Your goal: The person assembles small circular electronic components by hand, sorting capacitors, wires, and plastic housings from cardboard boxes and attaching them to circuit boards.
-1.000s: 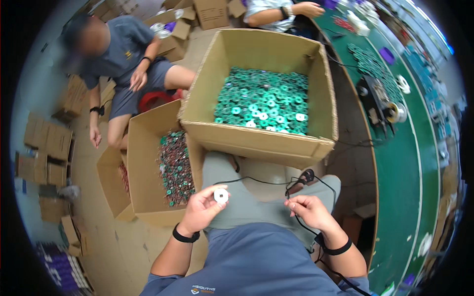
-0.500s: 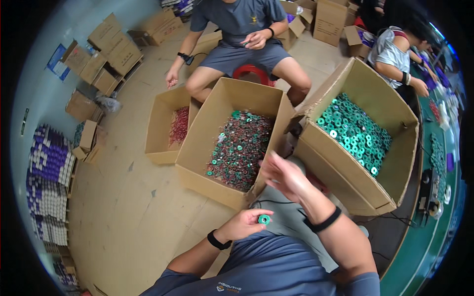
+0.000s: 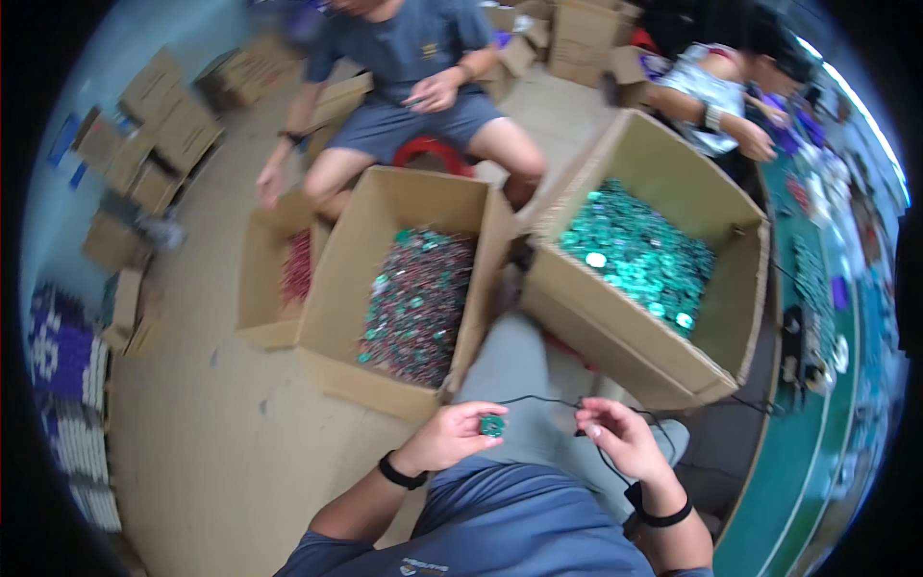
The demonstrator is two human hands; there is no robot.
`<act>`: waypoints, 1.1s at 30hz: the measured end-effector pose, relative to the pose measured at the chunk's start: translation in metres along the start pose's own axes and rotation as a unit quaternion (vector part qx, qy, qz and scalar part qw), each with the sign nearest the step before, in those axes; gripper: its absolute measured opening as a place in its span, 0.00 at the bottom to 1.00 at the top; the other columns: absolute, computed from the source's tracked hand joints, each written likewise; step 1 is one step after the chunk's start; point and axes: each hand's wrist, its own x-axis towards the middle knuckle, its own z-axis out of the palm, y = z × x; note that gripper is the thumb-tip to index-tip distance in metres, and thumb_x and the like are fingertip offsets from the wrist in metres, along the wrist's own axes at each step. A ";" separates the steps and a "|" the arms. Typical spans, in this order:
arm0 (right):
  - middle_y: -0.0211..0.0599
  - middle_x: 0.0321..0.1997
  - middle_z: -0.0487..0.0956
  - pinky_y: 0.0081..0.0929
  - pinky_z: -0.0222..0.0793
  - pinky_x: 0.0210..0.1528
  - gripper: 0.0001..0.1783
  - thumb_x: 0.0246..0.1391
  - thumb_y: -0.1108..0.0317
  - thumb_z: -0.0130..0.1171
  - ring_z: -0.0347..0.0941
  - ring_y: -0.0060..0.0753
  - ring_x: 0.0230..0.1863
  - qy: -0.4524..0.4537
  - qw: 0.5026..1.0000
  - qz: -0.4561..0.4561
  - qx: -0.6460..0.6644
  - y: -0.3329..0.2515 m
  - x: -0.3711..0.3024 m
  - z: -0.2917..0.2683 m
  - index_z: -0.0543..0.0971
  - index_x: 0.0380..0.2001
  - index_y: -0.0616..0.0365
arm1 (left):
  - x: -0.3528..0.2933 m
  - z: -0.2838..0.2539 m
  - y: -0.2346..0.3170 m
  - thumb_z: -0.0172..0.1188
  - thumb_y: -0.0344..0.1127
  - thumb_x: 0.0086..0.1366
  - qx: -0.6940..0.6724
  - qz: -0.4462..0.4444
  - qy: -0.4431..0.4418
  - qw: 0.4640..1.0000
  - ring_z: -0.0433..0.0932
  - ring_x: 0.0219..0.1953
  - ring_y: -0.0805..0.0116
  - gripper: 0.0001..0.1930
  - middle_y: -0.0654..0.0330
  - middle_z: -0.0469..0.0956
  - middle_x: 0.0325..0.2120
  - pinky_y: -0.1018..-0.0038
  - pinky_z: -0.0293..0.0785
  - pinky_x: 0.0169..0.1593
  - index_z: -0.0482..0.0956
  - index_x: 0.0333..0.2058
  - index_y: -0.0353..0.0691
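Note:
A small green ring-shaped piece (image 3: 492,426) is pinched between the thumb and fingers of my left hand (image 3: 448,438), above my lap. To its right, my right hand (image 3: 623,439) has its fingers curled in toward the thumb. A dark bit shows at its fingertips, next to a thin black cable (image 3: 538,397); whether the hand grips the cable or another small thing is unclear. Just beyond my hands stands an open cardboard box (image 3: 361,387) of mixed reddish and green pieces. The larger box (image 3: 625,338) at right holds many green ring-shaped pieces (image 3: 639,260).
A smaller box (image 3: 264,332) with red pieces stands at left. Across from me a person (image 3: 399,58) sits on a red stool (image 3: 431,154). Another person (image 3: 707,106) works at the green table (image 3: 803,385) on the right. Cartons (image 3: 173,115) stack along the left wall.
My right hand has come back from the middle box's edge to above my lap, its fingers now curled. The left hand keeps the green piece. The view has shifted slightly.

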 end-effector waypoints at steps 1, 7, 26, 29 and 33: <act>0.36 0.50 0.80 0.27 0.73 0.55 0.24 0.60 0.72 0.61 0.76 0.27 0.50 0.042 0.996 -0.034 -0.066 -0.008 -0.018 -0.008 0.72 0.59 0.64 | 0.008 0.009 0.017 0.60 0.18 0.65 0.026 -0.012 -0.007 1.000 0.77 0.46 0.77 0.24 0.62 0.77 0.44 0.75 0.76 0.53 0.69 0.59 0.33; 0.43 0.46 0.81 0.30 0.74 0.49 0.23 0.50 0.73 0.65 0.79 0.38 0.45 0.214 0.921 -0.187 -0.267 -0.063 -0.104 -0.033 0.78 0.51 0.63 | 0.092 0.089 0.109 0.69 0.25 0.57 0.379 0.163 -0.124 0.902 0.78 0.43 0.70 0.18 0.58 0.77 0.44 0.77 0.76 0.45 0.81 0.48 0.36; 0.55 0.71 0.59 0.50 0.48 0.72 0.36 0.56 0.71 0.56 0.54 0.58 0.71 0.714 0.565 0.030 -0.412 0.098 -0.252 -0.203 0.60 0.67 0.66 | 0.517 0.139 0.056 0.73 0.42 0.50 0.746 0.170 0.060 0.641 0.81 0.41 0.53 0.21 0.49 0.82 0.37 0.62 0.78 0.49 0.83 0.40 0.37; 0.56 0.71 0.57 0.51 0.47 0.72 0.36 0.56 0.70 0.56 0.53 0.58 0.72 0.722 0.561 0.043 -0.403 0.100 -0.250 -0.207 0.59 0.67 0.67 | 0.552 0.102 0.031 0.75 0.42 0.50 0.779 0.081 0.106 0.613 0.79 0.48 0.51 0.21 0.48 0.80 0.44 0.60 0.76 0.54 0.83 0.41 0.40; 0.58 0.71 0.57 0.52 0.47 0.72 0.36 0.56 0.69 0.55 0.53 0.59 0.72 0.715 0.573 0.071 -0.393 0.099 -0.249 -0.210 0.59 0.67 0.67 | 0.570 0.087 0.009 0.75 0.43 0.51 0.794 0.007 0.122 0.596 0.79 0.50 0.52 0.22 0.50 0.81 0.45 0.60 0.75 0.56 0.84 0.43 0.42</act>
